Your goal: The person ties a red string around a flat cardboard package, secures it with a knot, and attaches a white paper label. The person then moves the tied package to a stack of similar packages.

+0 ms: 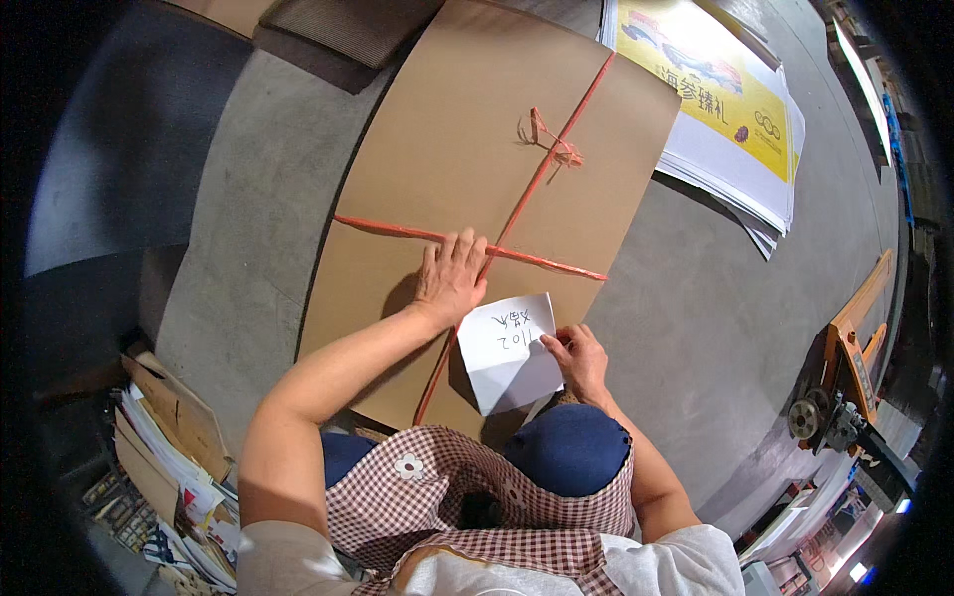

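Before me lies a large bundle of flat brown cardboard (440,127), tied crosswise with red plastic strapping twine (522,197). The twine's knot (563,153) sits on the far half, with frayed loose ends. My left hand (452,279) rests on the cardboard where the two strands cross, its fingertips over the cross strand; whether it grips the twine is hard to tell. My right hand (583,360) pinches the right edge of a creased white paper sheet (509,369) with handwriting. That sheet lies over the near part of the bundle and the lengthwise strand.
Printed yellow-and-white sheets (719,112) are stacked beyond the bundle at the right. An orange pallet jack (850,357) stands on the concrete floor (671,298) to the right. Cardboard and papers (175,447) fill a container at lower left. Corrugated board (343,30) lies at the top.
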The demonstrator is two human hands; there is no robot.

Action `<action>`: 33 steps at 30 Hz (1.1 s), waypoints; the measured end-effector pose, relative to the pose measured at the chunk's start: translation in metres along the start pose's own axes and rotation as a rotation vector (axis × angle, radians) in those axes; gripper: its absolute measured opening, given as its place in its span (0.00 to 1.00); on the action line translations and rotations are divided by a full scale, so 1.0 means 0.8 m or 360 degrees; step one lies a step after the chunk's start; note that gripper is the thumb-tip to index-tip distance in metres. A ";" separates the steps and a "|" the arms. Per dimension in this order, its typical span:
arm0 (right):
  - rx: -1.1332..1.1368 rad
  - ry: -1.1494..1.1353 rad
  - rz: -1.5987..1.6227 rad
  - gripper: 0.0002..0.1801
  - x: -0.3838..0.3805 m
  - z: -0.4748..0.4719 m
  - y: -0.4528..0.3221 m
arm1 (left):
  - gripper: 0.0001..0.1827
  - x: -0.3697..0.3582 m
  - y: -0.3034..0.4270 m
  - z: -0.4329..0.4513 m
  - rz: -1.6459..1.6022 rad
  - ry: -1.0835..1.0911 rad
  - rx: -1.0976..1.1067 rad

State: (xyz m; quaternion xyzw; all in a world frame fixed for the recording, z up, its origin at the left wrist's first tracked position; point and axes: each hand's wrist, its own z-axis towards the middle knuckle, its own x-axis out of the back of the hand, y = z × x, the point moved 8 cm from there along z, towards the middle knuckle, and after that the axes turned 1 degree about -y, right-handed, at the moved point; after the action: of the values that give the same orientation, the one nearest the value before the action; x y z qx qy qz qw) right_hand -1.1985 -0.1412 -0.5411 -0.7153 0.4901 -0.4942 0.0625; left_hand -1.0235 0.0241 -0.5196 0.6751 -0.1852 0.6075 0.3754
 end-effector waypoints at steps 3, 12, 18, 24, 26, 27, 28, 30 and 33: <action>-0.0236 -0.0082 0.0486 0.14 -0.030 0.002 0.032 | 0.15 -0.008 -0.004 0.022 0.0115 -0.0024 -0.0080; -0.0671 -0.0276 0.1098 0.11 -0.036 0.029 0.030 | 0.04 -0.026 -0.026 0.028 -0.0306 -0.0213 0.0173; -0.0720 -0.0572 0.1294 0.11 -0.059 0.059 0.021 | 0.08 -0.014 -0.040 0.026 -0.0648 -0.0267 0.0248; -0.0517 0.0166 0.1615 0.11 -0.014 0.111 0.023 | 0.23 -0.001 -0.044 0.025 -0.0334 -0.0057 0.0211; -0.0495 0.0095 0.1519 0.11 -0.009 0.113 0.024 | 0.29 -0.002 -0.043 0.023 -0.0345 -0.0144 0.0204; -0.0497 0.0064 0.1479 0.11 -0.008 0.111 0.024 | 0.28 -0.001 -0.042 0.021 -0.0306 -0.0128 0.0174; -0.0499 0.0034 0.1438 0.11 -0.007 0.108 0.024 | 0.28 -0.002 -0.042 0.020 -0.0269 -0.0111 0.0144; -0.0464 0.0092 0.1353 0.11 0.001 0.103 0.018 | 0.30 -0.001 -0.037 0.018 -0.0165 -0.0077 0.0096; -0.0424 0.0132 0.1265 0.12 0.004 0.096 0.016 | 0.34 -0.002 0.011 0.014 0.0207 -0.0006 -0.0682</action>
State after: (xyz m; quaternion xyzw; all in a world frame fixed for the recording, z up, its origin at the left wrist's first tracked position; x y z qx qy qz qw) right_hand -1.1478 -0.1806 -0.5852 -0.4521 0.7896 -0.3922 0.1354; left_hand -1.0220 0.0100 -0.5183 0.5675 -0.3540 0.5760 0.4699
